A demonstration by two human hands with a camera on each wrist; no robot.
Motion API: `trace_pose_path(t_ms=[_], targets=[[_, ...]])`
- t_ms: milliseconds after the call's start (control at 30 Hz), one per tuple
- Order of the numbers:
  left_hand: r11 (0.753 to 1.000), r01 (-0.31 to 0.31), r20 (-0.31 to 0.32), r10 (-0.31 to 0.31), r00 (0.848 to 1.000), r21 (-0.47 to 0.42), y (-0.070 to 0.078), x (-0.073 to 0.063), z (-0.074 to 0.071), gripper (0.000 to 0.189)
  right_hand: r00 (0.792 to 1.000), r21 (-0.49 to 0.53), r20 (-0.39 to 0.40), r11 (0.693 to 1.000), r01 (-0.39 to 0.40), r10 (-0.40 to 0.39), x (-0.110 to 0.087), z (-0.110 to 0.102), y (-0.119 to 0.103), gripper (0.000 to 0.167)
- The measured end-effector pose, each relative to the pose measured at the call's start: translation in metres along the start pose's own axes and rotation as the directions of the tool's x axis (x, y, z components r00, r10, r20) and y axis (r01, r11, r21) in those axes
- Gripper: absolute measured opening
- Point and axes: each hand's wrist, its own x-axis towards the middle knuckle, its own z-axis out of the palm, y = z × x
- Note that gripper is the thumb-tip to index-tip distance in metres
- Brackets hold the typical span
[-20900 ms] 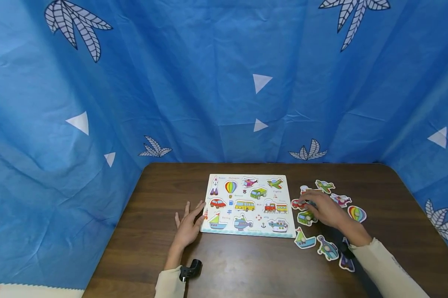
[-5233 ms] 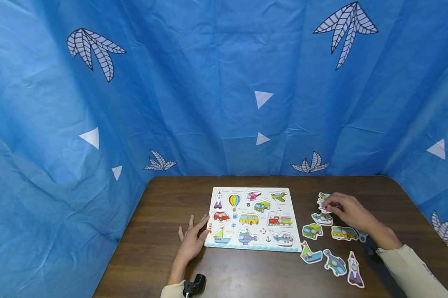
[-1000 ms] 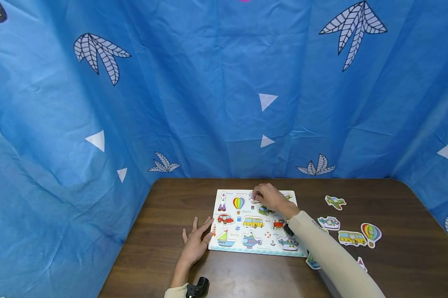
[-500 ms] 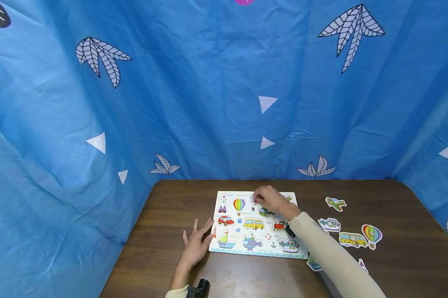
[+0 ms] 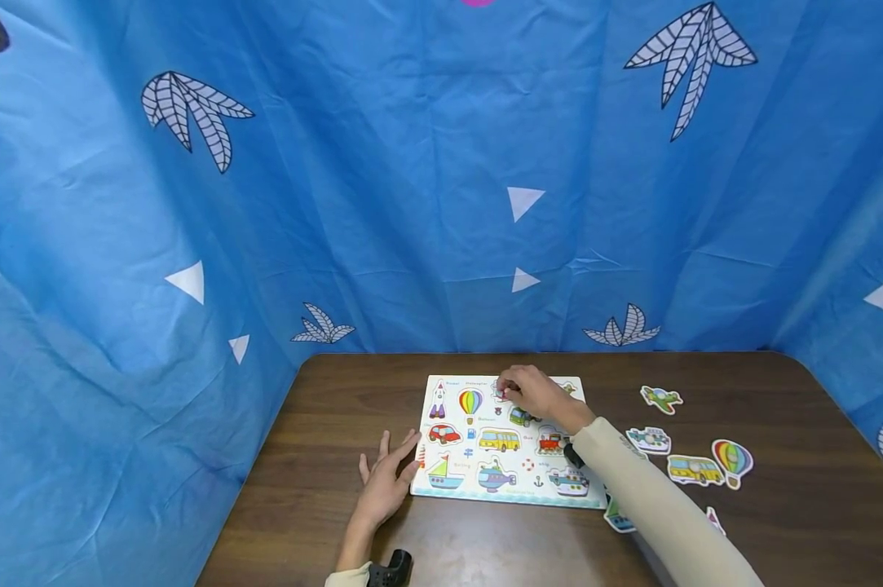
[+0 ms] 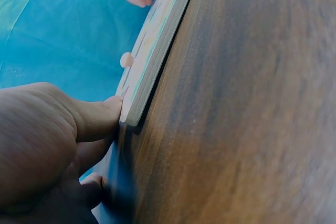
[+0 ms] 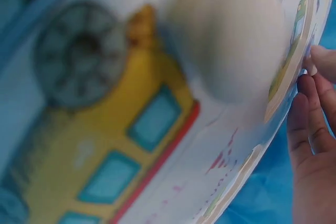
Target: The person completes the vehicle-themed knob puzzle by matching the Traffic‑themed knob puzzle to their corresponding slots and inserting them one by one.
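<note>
A white puzzle board (image 5: 514, 494) printed with vehicles lies on the table. My left hand (image 5: 386, 485), fingers spread, rests at its left edge; in the left wrist view the thumb (image 6: 100, 119) presses on the board's corner. At the board's top, my right hand (image 5: 532, 391) pinches the knob of the helicopter piece (image 5: 499, 391), over the helicopter picture and partly hidden by the fingers. The red car piece (image 5: 444, 434) sits in its place on the board. Up close in the right wrist view are a yellow train wagon (image 7: 100, 124) and a large blurred knob (image 7: 241, 40).
Right of the board lie loose pieces: a green plane (image 5: 661, 399), a ship (image 5: 648, 440), a bus (image 5: 694, 470), a balloon (image 5: 732, 459) and a sailboat (image 5: 619, 518). The right sleeve (image 5: 654, 497) covers others. A blue curtain (image 5: 441, 204) hangs behind the table.
Since the oldest frame, the car and train pieces have gone from the loose pieces onto the board. The right hand has carried the helicopter piece left to the board; over the last second it barely moves.
</note>
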Motion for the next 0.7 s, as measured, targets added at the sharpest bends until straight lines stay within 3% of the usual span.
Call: trace_pose_path(t_ms=[333, 700], targets=[[1.000, 0.004, 0.006, -0.004, 1.000, -0.011, 0.002, 0.001, 0.002, 0.045, 0.995, 0.052, -0.091, 0.997, 0.054, -0.049, -0.018, -0.015, 0.016, 0.019], [1.000, 0.025, -0.002, -0.025, 1.000, -0.005, 0.002, 0.000, 0.000, 0.046, 0.984, 0.019, -0.177, 1.000, 0.019, -0.015, -0.066, -0.048, 0.061, 0.017]])
